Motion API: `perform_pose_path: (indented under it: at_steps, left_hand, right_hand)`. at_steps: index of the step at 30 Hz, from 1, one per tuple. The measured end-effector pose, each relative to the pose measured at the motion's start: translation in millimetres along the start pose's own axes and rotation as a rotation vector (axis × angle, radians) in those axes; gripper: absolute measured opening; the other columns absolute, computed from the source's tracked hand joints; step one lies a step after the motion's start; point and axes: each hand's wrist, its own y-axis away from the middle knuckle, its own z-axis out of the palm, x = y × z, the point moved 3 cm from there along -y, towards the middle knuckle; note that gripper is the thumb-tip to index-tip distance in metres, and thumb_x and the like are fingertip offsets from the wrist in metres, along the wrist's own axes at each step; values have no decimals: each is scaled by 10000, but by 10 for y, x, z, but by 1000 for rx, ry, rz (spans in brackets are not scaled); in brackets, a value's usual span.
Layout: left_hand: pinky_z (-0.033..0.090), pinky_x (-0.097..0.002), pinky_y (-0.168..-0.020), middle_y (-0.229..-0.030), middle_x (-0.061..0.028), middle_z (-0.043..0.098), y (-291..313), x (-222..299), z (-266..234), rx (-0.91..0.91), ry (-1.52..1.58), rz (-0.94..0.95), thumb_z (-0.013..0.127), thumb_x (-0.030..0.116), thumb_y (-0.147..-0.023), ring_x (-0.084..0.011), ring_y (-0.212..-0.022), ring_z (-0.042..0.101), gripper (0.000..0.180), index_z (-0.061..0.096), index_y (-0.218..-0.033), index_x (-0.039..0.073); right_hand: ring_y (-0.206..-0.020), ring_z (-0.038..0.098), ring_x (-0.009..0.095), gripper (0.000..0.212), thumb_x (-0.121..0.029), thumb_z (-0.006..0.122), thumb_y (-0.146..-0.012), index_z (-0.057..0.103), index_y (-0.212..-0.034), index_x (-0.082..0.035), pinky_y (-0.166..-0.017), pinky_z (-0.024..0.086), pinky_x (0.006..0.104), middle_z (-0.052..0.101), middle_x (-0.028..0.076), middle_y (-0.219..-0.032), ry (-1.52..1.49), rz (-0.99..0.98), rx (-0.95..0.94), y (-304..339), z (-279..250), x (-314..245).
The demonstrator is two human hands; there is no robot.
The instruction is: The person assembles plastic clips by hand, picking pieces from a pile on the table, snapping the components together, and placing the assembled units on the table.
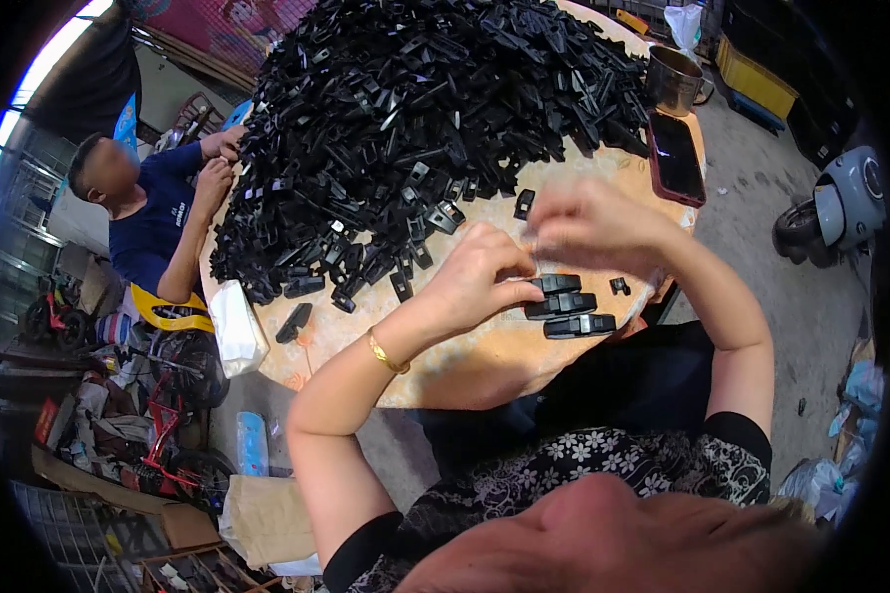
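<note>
My left hand (480, 280) is over the table near its front edge, thumb and fingers bent in a pinch. What lies between its fingertips is hidden. Its thumb is at the end of the farthest of three black plastic pieces (579, 325), which lie in a short stack of rows before me. My right hand (595, 222) hovers just beyond, smeared by motion, so its fingers do not read clearly. A single small black piece (524, 205) lies left of it. A tiny black part (619, 286) rests to the right of the row.
A large heap of black plastic pieces (415, 119) covers the table's far side. A metal cup (674, 81) and a phone (675, 158) stand and lie at the right edge. A white packet (236, 328) is at the left edge. A co-worker (163, 203) sits at left, hands at the heap.
</note>
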Motion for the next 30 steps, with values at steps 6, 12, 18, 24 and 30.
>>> perform_pose_path:
  at_steps: [6,12,18,24,30]
  left_hand:
    - [360,-478,-1009,-1206,-236,517,6,-587,-870,560,-666,-215,706,412,-791,-404,-1179,433,566,575,-1158,2]
    - [294,-541,-1072,-1351,-318,384,-58,-1271,-1027,476,-657,-562,644,587,-795,-472,-1328,272,838,416,-1360,12]
    - [326,-569,-1037,-1332,-287,401,-288,-888,-690,426,-604,-465,705,498,-771,-495,-1264,283,707,484,-1338,137]
    - [391,-572,-941,-1248,-192,501,-466,-732,-409,307,-639,-390,717,494,-750,-475,-1186,369,659,534,-1298,176]
    - [392,-492,-895,-1171,-178,531,-610,-427,-123,156,-647,-265,676,458,-797,-404,-1151,422,684,478,-1355,116]
  right_hand:
    - [-1144,557,337,612,-489,576,-891,552,-1259,0,-969,432,380,591,192,-1224,502,131,825,-388,-1221,981]
    - [-1164,552,391,951,-776,464,-779,464,-1359,-21,-990,423,433,577,266,-1237,470,553,761,-1031,-1253,1557]
    - [-1143,572,373,910,-759,550,-726,499,-1357,-105,-956,445,429,594,228,-1235,258,372,965,-1481,-978,1301]
    - [-1096,603,367,845,-738,602,-693,588,-1286,-135,-982,440,405,620,217,-1196,261,232,956,-1977,-680,1000]
    - [-1076,598,341,739,-707,614,-698,632,-1235,-200,-981,405,435,654,155,-1140,255,107,823,-2233,-454,532]
